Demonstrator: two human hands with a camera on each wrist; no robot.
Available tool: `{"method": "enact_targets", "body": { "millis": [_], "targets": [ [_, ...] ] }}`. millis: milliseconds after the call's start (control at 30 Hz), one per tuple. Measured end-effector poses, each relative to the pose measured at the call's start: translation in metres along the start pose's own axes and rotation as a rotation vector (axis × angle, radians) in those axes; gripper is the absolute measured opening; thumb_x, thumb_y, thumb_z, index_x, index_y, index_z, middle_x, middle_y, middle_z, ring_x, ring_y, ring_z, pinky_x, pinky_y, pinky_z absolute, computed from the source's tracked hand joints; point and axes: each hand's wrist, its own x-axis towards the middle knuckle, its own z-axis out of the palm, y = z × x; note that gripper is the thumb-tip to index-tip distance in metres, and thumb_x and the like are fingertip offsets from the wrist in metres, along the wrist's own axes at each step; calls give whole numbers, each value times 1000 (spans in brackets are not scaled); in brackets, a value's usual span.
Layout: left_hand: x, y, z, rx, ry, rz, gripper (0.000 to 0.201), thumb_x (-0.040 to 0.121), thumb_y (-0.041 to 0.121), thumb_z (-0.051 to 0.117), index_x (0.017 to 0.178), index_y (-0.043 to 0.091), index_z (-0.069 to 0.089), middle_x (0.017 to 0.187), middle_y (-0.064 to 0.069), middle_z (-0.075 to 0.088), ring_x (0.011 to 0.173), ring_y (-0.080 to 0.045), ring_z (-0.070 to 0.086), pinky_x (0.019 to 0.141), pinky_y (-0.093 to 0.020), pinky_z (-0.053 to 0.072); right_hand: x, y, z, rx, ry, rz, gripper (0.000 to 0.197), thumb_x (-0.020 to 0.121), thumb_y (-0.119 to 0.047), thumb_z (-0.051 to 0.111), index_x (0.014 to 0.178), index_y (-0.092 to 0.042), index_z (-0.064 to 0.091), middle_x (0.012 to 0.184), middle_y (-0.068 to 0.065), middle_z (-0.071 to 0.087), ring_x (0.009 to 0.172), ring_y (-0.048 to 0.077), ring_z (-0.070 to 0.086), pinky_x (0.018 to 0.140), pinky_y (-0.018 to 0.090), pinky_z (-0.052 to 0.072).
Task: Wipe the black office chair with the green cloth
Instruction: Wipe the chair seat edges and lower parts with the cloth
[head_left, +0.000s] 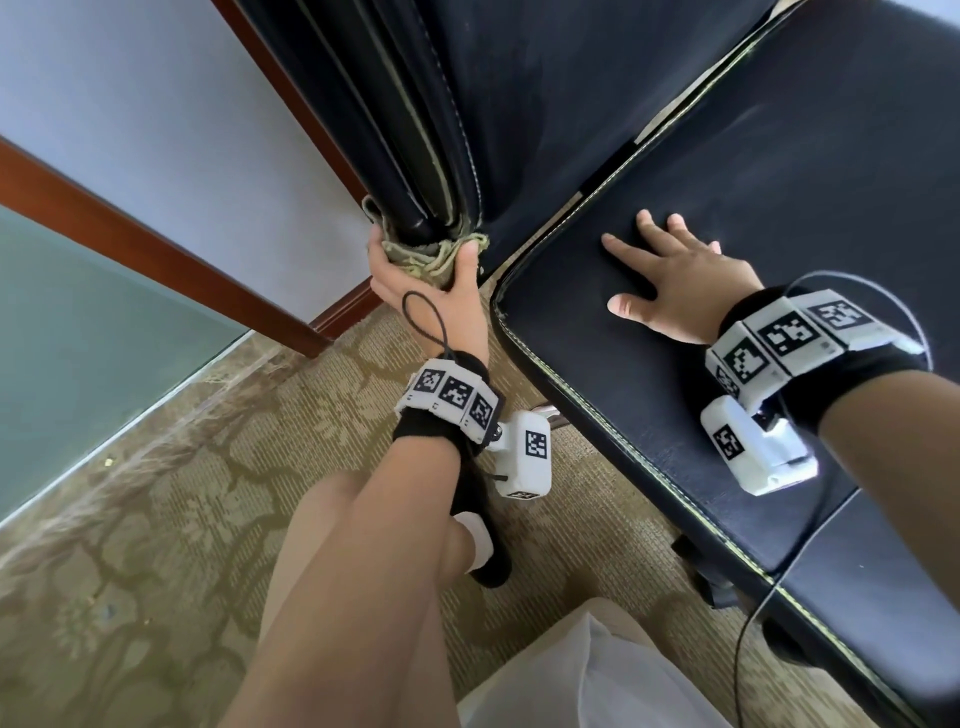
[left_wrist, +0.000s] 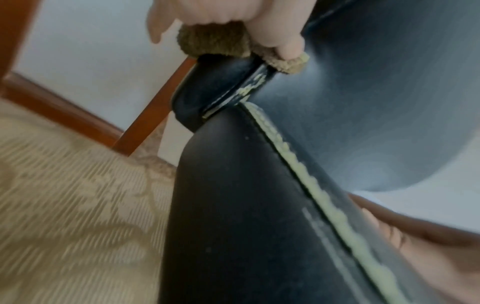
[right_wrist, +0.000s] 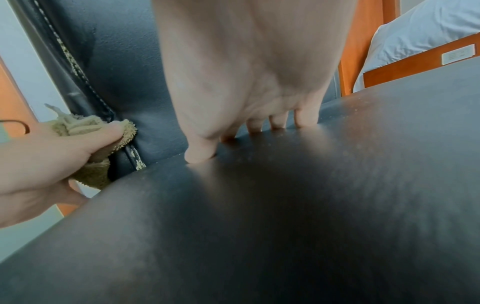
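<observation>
We have our left hand wrapped around the bunched olive-green terry cloth, fingers and thumb curled to clamp it against the lower side edge of the backrest of the black leather office chair. The cloth sits right at the fingertips of that hand, pressed on the rounded black edge where backrest meets seat. In the left wrist view the cloth caps the black roll edge, thumb on one side and fingers on the other. Our right hand lies flat on the seat cushion, fingers spread and straight, holding nothing, just bracing. In the right wrist view the fingertips press the seat and the left hand with the cloth sits just beside the seam.

Risks, as we judge them: the piping along the seat edge looks worn and flaky, pale material showing, so a hard drag with the cloth could peel more off. The cloth is bunched, so only a small patch touches; we might miss the crease beside our left thumb. The chair could roll or swivel if the right hand eases its press. The wrist cable loops near the left hand and could snag on the chair edge. The patterned beige carpet lies under the left hand.
</observation>
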Motion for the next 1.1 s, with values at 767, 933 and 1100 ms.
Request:
{"method": "enact_targets", "body": {
  "millis": [767, 933, 1100],
  "targets": [
    [7, -38, -7, -29, -62, 39, 87, 63, 19, 79, 138, 14, 35, 135, -4, 43, 120, -13, 47, 101, -21, 40, -6, -5, -5, 4, 7, 13, 61, 95, -53, 33, 146, -45, 0, 157, -11, -11, 145, 18, -10, 113, 47, 16],
    [4, -34, 7, -1, 54, 61, 90, 58, 17, 87, 134, 5, 41, 110, 16, 36, 101, 19, 41, 80, 7, 28, -8, -6, -4, 1, 10, 5, 61, 95, -52, 33, 146, -45, 0, 157, -11, -11, 145, 17, -10, 114, 46, 15],
    [1, -40, 15, 34, 82, 47, 89, 59, 17, 86, 135, 10, 40, 104, 19, 31, 90, 4, 45, 73, 5, 31, -7, -7, -5, -1, 10, 12, 61, 95, -52, 33, 146, -45, 1, 157, -11, -11, 145, 18, -9, 113, 46, 18]
  ]
}}
